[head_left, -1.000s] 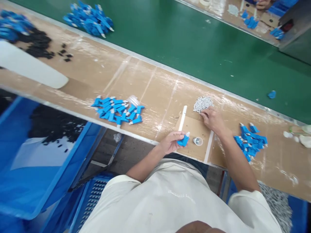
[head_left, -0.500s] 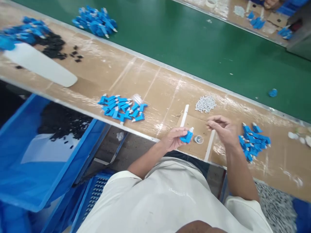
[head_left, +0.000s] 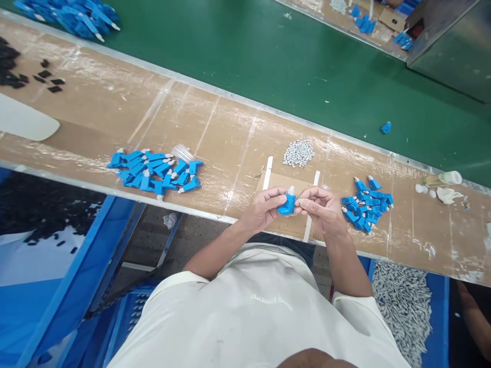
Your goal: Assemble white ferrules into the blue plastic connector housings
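Note:
My left hand [head_left: 264, 208] pinches a blue plastic part with a white tip [head_left: 286, 205], tip pointing up. Close on its right, my right hand [head_left: 324, 210] has thumb and forefinger closed on a small pale grey piece [head_left: 298, 202], held right at the blue part's side. Whether the two touch I cannot tell. Beyond the hands lies a heap of small grey pieces [head_left: 299, 153]. Like blue parts with white tips form a pile on the left [head_left: 148, 171] and a pile on the right [head_left: 366, 204]. Beneath my hands is a cardboard sheet [head_left: 286, 179] with white strips.
A green belt [head_left: 245, 66] runs behind the bench, carrying a blue heap [head_left: 72, 18]. Black pieces [head_left: 9, 64] and a white paddle-like piece [head_left: 26, 120] lie far left. Bins stand below: black pieces [head_left: 65, 214] left, grey parts [head_left: 401, 306] right. Another person's arm [head_left: 475, 322] shows lower right.
My right hand has come left and inward to the blue part, which my left hand still holds, now more upright. The round metallic item beside it no longer shows. The view has shifted right.

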`<state>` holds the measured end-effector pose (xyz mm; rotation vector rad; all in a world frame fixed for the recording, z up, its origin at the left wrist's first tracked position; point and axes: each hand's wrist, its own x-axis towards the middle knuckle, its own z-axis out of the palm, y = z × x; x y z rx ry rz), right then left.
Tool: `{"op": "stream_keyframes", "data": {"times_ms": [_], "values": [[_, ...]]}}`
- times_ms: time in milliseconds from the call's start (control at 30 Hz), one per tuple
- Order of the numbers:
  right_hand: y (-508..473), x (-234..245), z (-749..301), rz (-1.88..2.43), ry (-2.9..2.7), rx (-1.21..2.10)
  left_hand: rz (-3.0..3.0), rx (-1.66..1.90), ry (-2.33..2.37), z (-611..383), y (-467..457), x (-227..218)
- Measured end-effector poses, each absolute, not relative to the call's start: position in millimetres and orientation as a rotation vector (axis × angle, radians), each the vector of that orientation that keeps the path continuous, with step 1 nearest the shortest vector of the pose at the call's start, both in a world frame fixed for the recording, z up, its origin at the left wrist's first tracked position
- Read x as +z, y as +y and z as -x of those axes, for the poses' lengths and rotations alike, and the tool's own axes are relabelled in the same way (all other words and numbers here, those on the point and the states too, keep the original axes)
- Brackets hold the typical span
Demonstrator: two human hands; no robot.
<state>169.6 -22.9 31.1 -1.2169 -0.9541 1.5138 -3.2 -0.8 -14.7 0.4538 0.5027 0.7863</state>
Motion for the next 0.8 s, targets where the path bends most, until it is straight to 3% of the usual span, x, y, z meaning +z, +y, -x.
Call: {"op": "stream_keyframes", "data": {"times_ms": [800], "values": [[-33.0, 28.5, -150.9, 1.414, -1.130, 1.188, -0.866, 1.036, 0.662, 5.4, -8.0, -32.3]]}}
